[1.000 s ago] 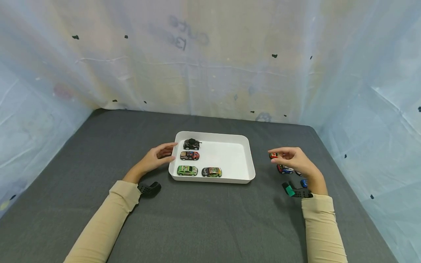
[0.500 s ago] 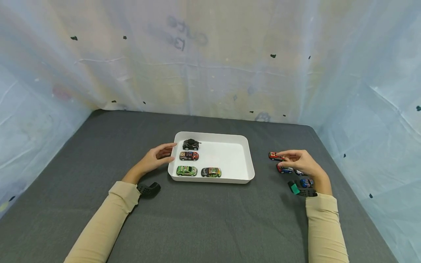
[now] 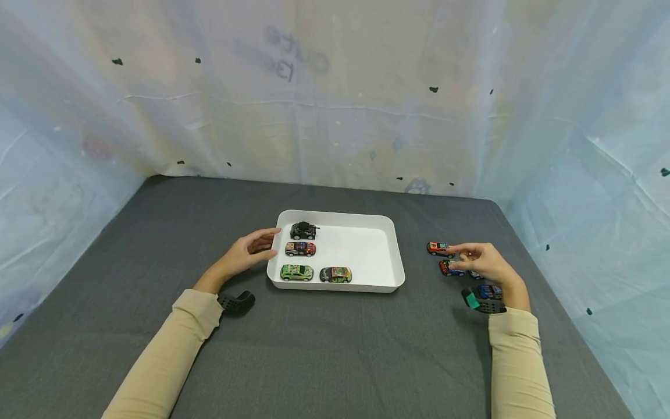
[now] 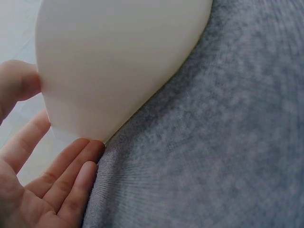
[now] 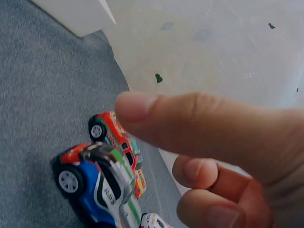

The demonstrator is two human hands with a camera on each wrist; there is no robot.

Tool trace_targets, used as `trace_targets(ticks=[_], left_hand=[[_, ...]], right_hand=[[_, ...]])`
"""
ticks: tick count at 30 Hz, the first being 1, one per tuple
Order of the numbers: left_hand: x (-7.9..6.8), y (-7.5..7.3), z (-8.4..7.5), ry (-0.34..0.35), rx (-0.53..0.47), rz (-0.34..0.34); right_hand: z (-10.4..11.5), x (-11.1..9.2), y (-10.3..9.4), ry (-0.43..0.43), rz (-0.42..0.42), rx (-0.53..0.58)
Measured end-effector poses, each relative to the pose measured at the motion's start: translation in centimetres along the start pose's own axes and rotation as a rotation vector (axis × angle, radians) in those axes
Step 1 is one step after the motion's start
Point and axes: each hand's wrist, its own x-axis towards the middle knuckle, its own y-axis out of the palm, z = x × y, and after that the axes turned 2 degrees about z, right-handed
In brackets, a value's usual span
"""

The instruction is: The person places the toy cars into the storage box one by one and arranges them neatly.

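My left hand [image 3: 245, 254] rests against the left end of a white tray [image 3: 348, 288], its fingers touching the outer wall. In the left wrist view, the thumb [image 4: 21, 83] touches the tray's edge. My right hand [image 3: 484, 261] hovers over several toy cars at the right, thumb and index finger apart and nothing held. Nearest are a red toy car [image 3: 437, 248] and a blue, red and white toy car [image 5: 104, 185]. A white toy car [image 5: 154, 221] is mostly hidden below it. A dark blue toy car [image 3: 489, 291] lies nearer, beside the wrist strap.
Inside the tray stand a black toy vehicle with a turret [image 3: 303, 230], a red and black toy car [image 3: 300, 249], a green toy car [image 3: 296, 272] and a multicoloured toy car [image 3: 335, 274]. The grey cloth [image 3: 335, 349] covers the table. A pale curtain [image 3: 335, 116] hangs behind and at both sides.
My right hand has drawn back to the right and slightly nearer, away from the red toy car, which now shows almost whole. The left hand and tray hold their place.
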Motion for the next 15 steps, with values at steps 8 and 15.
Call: trace_targets(ticks=[8, 15], left_hand=[[0.0, 0.0, -0.1, 0.0, 0.001, 0.0], [0.0, 0.0, -0.2, -0.006, 0.01, -0.003]], right_hand=[[-1.1, 0.1, -0.1, 0.016, 0.002, -0.018], [-1.6, 0.2, 0.1, 0.041, 0.019, -0.052]])
